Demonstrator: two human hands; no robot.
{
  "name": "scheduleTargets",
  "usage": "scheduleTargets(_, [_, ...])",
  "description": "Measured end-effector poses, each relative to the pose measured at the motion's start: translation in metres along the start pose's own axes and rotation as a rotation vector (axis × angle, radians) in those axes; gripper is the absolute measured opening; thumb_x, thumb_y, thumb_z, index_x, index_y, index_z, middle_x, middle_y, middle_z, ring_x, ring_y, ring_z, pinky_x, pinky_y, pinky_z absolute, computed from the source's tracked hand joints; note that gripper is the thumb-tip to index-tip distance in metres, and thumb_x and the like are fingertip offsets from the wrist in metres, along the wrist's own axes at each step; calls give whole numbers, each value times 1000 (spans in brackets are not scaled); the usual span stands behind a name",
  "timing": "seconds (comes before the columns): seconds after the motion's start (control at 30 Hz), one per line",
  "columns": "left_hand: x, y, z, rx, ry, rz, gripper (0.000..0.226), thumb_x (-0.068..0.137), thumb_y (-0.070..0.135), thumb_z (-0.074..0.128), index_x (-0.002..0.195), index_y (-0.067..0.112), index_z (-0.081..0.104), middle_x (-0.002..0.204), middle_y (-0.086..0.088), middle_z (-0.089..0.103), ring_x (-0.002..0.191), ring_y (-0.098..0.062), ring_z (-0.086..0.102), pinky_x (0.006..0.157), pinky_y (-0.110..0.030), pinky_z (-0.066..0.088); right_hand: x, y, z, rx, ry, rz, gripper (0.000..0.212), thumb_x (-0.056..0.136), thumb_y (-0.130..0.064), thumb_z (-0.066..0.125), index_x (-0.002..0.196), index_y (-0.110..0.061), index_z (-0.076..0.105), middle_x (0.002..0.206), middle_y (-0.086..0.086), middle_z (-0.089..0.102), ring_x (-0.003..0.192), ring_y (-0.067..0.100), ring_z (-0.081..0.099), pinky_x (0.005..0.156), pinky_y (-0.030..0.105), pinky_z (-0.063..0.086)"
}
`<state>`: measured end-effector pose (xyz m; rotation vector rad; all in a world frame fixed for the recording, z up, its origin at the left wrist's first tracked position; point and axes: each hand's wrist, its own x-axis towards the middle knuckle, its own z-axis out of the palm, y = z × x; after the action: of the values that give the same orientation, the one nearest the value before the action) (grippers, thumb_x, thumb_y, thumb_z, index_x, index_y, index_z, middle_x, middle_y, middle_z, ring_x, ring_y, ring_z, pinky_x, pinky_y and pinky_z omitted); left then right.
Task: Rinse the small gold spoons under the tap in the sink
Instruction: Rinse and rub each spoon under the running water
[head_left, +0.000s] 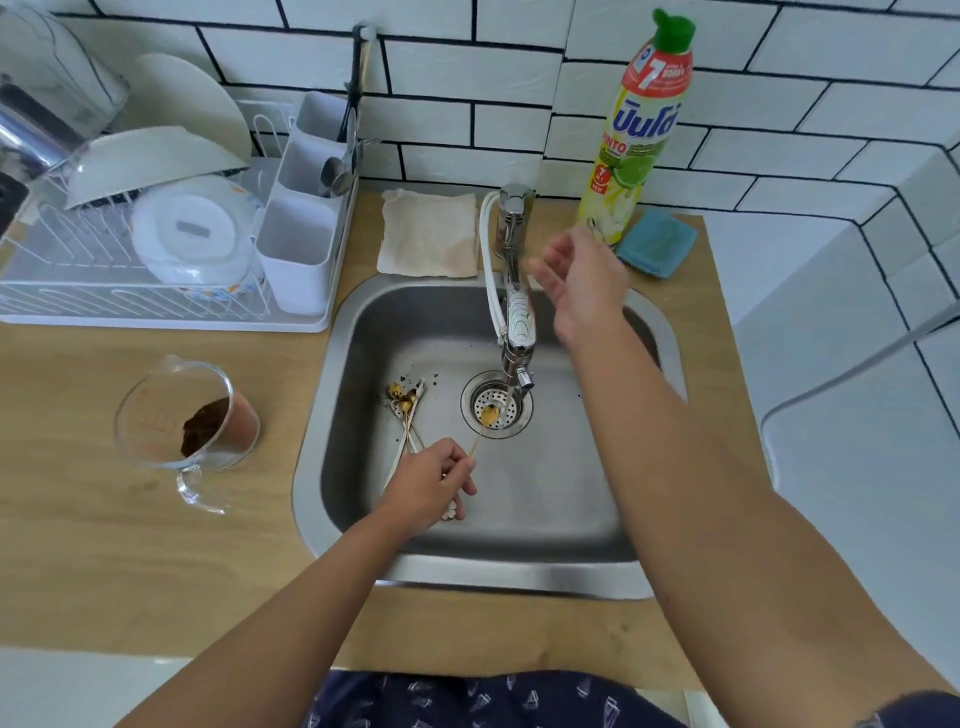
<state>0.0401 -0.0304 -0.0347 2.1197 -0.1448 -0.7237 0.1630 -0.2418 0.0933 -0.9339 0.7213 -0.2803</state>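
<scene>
Right, low in the frame the left hand (434, 480) pinches the thin handle of one small gold spoon (483, 426), its bowl lying over the round perforated drain strainer (496, 405) in the middle of the stainless steel sink (519, 571). Just left of it, more small gold spoons (405, 410) lie bunched on the sink floor, flecked with dark grounds; how many is hard to tell. Further up, the right hand (582, 280) hovers with fingers relaxed and spread, holding nothing, beside the chrome tap with its white hose (511, 291). At centre left a clear glass measuring jug with brown grounds (192, 415) sits on the wooden counter (104, 519). Beyond, a beige cloth (428, 234), a blue sponge (657, 241), a yellow dish-soap bottle with a green cap (639, 130), and upper left a white dish rack (156, 249).
</scene>
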Motion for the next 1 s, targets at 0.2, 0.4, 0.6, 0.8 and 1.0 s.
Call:
scheduleTargets(0.2, [1,2,3,-39,-12,23,17,104,30,54,93,18,58,79,8,77,51,-20,70,50,-27,51,-49,97,-94,-522,37,-35,9,98,-21,65,106,-18,66,95,-2,69,79,12,62,75,29,53])
scheduleTargets(0.4, [1,3,3,-35,-35,35,16,104,30,54,94,18,58,79,8,77,49,-19,69,52,-25,51,-64,139,-109,-712,-273,119,46,87,-26,81,130,-26,62,112,-7,73,100,11,69,92,33,56])
scheduleTargets(0.6, [2,0,5,-35,-43,53,14,103,29,56,93,18,58,79,7,77,49,-21,69,49,-32,53,-59,141,-98,-678,-156,72,11,91,-16,76,102,-14,75,87,6,77,74,13,69,68,23,57])
scheduleTargets(0.8, [7,2,8,-131,-8,20,15,102,26,57,91,16,59,79,2,76,45,-27,67,40,-26,49,-56,138,-100,-599,-208,137,16,99,-8,63,111,-17,67,94,4,77,80,12,71,69,20,54])
scheduleTargets(1.0, [6,7,11,-139,-10,44,14,103,27,55,91,19,57,81,4,76,46,-26,68,41,-24,47,-53,135,-99,-559,-184,167,9,100,-18,63,102,-14,72,91,1,79,75,8,72,67,23,49])
